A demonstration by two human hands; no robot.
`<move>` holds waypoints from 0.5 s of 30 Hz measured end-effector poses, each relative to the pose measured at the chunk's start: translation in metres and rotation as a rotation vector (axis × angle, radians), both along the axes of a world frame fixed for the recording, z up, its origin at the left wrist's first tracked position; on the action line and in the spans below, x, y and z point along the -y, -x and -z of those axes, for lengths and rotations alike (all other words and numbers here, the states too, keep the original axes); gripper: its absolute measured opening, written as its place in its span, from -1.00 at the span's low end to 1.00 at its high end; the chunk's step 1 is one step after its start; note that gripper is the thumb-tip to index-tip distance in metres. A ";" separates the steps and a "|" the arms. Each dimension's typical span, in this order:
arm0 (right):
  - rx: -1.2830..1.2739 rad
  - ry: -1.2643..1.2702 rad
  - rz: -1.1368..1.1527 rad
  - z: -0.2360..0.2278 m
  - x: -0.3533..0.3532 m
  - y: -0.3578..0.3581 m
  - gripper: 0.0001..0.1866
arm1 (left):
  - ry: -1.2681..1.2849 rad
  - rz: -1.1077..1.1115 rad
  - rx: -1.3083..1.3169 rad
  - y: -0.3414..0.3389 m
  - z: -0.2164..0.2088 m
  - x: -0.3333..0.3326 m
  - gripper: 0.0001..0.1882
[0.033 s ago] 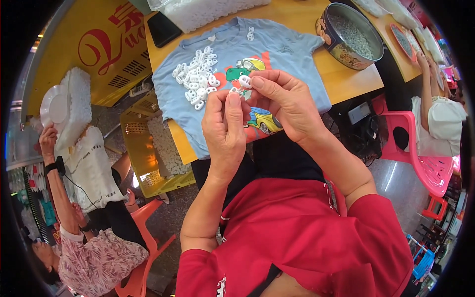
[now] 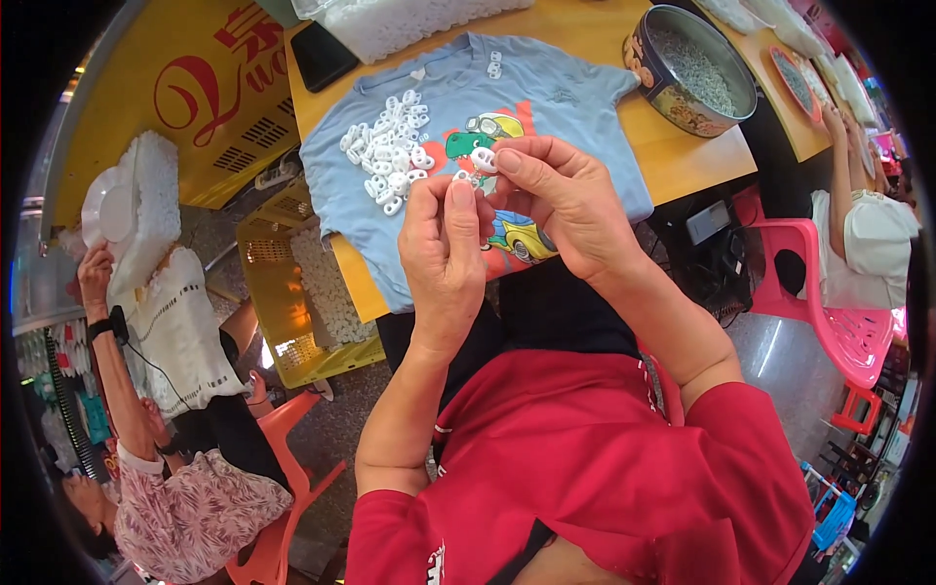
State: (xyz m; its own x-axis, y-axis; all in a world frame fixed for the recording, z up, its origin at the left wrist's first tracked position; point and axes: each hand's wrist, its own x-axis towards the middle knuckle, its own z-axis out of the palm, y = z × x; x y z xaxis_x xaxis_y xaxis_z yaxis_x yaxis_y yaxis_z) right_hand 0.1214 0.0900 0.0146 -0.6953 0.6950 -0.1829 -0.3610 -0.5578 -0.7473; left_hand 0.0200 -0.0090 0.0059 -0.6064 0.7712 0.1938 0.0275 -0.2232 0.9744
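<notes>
Over the blue T-shirt [image 2: 575, 112] spread on the table, both my hands are raised close together with their fingertips nearly meeting. My right hand [image 2: 575, 200] pinches a white two-hole plastic cord lock [image 2: 483, 159] between thumb and forefinger. My left hand [image 2: 441, 249] is closed, its thumb pressed to the forefinger on a small white piece [image 2: 463, 176], mostly covered by the fingertips. Just beyond my left hand lies a loose pile of similar white cord locks [image 2: 385, 151]. A few more white pieces [image 2: 494, 64] sit in a short row near the shirt's collar.
A round tin [image 2: 639, 54] of small metallic pieces stands at the right. At the back are a clear bag of white pieces [image 2: 409, 29] and a black phone [image 2: 322, 57]. A yellow crate [image 2: 268, 292] sits below left. Other people work at left and right, beside a pink chair [image 2: 814, 283].
</notes>
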 end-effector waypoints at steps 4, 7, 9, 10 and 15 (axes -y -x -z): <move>0.000 -0.026 0.023 0.003 0.001 0.001 -0.84 | -0.004 -0.002 0.027 -0.001 0.000 -0.001 -0.82; -0.009 -0.037 0.031 0.003 0.002 0.001 -0.84 | 0.019 -0.009 0.028 -0.001 0.002 0.000 -0.81; -0.010 -0.038 0.036 0.002 0.003 0.001 -0.84 | 0.024 -0.011 0.019 -0.002 0.001 0.001 -0.81; 0.004 -0.049 0.037 0.001 0.003 0.002 -0.84 | 0.026 -0.011 0.008 -0.002 0.000 0.001 -0.81; 0.024 -0.079 0.045 0.004 0.005 0.003 -0.83 | 0.017 -0.023 0.046 -0.002 0.001 0.000 -0.80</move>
